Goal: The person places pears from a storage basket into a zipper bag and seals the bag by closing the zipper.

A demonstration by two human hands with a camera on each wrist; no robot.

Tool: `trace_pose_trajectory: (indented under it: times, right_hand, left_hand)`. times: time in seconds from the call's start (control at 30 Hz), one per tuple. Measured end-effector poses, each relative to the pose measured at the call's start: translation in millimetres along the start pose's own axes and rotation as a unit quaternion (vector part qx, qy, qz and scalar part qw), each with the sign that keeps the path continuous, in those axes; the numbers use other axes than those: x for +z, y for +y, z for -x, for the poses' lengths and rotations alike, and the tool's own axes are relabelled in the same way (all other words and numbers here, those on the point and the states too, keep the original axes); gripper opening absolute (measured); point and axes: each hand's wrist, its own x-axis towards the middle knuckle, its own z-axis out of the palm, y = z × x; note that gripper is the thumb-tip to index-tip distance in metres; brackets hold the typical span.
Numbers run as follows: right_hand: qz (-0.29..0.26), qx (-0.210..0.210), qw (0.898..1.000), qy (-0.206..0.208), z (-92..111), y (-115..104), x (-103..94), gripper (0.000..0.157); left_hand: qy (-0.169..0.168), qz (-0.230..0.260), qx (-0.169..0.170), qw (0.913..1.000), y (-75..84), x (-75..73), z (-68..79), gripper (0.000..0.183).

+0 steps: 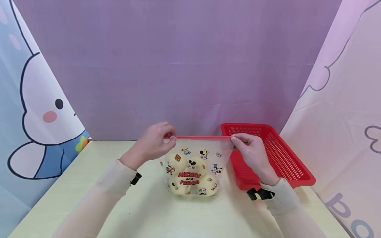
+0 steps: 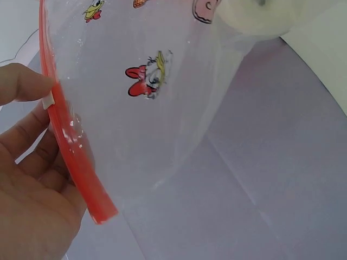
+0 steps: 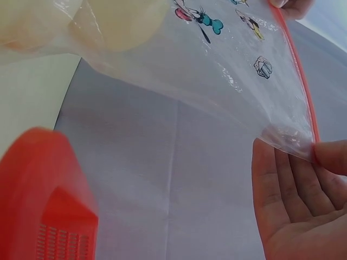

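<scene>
A clear zip bag (image 1: 190, 148) with cartoon prints and a red zip strip (image 1: 202, 137) hangs between both hands over the table. Several pale yellow balls (image 1: 207, 184) fill its lower part. My left hand (image 1: 156, 140) pinches the white slider (image 2: 49, 101) on the strip, some way in from the strip's end, as the left wrist view shows. With thumb and fingers, my right hand (image 1: 253, 150) pinches the bag's top corner at the other end of the strip. In the right wrist view the bag's side slopes from that corner down to the balls.
A red plastic basket (image 1: 275, 158) with perforated walls stands on the right of the pale table (image 1: 119, 205), behind and beside the right hand. A purple-grey cloth (image 1: 184, 66) rises at the back. Printed curtains (image 1: 44, 109) flank the table.
</scene>
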Motion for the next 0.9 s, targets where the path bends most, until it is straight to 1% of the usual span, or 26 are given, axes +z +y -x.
trace_pose_trajectory:
  times: [0.2,0.47,0.73,0.9]
  right_hand:
    - [-0.006,0.006,1.000,0.003,-0.5,0.0,-0.1,0.029]
    - [-0.013,0.007,1.000,0.001,-1.2,-0.1,2.0,0.030]
    - [-0.001,0.007,1.000,-0.003,-1.4,0.2,3.0,0.030]
    - [0.014,0.003,1.000,0.000,-1.0,2.0,-0.4,0.030]
  left_hand:
    - [-0.002,0.001,-0.012,0.9999,-3.6,-4.2,4.9,0.007]
    - [0.004,-0.003,-0.013,0.9999,-8.2,-7.9,9.0,0.008]
    - [0.008,-0.002,-0.016,0.9998,-8.2,-10.1,11.9,0.007]
    - [0.009,-0.003,-0.017,0.9998,-9.2,-9.5,12.3,0.007]
